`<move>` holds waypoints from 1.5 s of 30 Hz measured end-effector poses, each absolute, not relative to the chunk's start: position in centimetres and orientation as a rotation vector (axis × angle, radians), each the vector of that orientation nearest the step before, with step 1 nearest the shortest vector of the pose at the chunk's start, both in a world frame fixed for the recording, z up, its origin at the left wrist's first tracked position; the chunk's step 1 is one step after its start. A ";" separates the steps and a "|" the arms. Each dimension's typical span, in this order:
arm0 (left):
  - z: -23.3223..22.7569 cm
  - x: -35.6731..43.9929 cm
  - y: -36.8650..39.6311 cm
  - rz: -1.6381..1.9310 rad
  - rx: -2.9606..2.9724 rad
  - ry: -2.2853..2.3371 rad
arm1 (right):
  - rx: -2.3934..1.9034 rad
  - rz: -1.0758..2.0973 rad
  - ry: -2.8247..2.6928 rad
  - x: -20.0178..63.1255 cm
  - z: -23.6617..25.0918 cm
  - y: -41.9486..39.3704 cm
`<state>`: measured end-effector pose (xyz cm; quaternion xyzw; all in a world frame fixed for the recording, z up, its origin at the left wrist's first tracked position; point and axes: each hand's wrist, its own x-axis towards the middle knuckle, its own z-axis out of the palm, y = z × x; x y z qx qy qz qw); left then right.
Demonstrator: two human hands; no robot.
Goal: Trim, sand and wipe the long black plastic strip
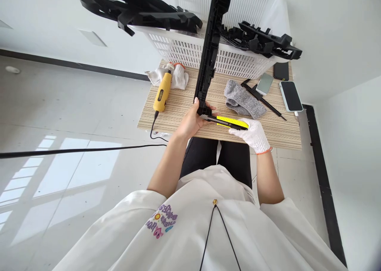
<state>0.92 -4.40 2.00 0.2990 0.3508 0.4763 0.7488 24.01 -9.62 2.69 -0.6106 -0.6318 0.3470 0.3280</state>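
Bare and wrapped round its near end, my left hand [192, 120] grips a long black plastic trim part [210, 49]. The part slants up and away, passing in front of the white basket. In a white knit glove with an orange cuff, my right hand [253, 135] is closed round a yellow and black utility knife [230, 122]. The knife's blade points left and lies at the part's near end, beside my left fingers. Whether the blade touches the plastic I cannot tell.
A white slotted basket [241, 62] holds several black plastic parts [166, 19]. On the striped wooden table [184, 104] lie a yellow corded power tool [163, 92], white gloves [180, 76], a folded grey cloth [242, 98], a black caliper [264, 100] and phones [291, 96].
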 end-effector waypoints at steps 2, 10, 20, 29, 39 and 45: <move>2.1 1.0 -4.4 1.034 0.639 0.791 | -1.612 0.905 -1.605 24.0 2.7 -9.6; 2.3 1.1 -4.5 1.022 0.667 0.801 | -1.586 0.946 -1.600 24.1 2.8 -9.4; 2.0 1.0 -4.5 1.040 0.674 0.791 | -1.590 0.922 -1.603 24.3 2.8 -9.2; 2.4 1.1 -4.4 1.015 0.669 0.813 | -1.614 0.991 -1.596 24.8 2.8 -8.7; 2.4 1.2 -4.4 1.007 0.656 0.829 | -1.605 0.989 -1.595 25.1 2.9 -8.8; 2.5 1.3 -4.7 1.041 0.702 0.882 | -1.566 1.036 -1.654 25.6 2.9 -9.0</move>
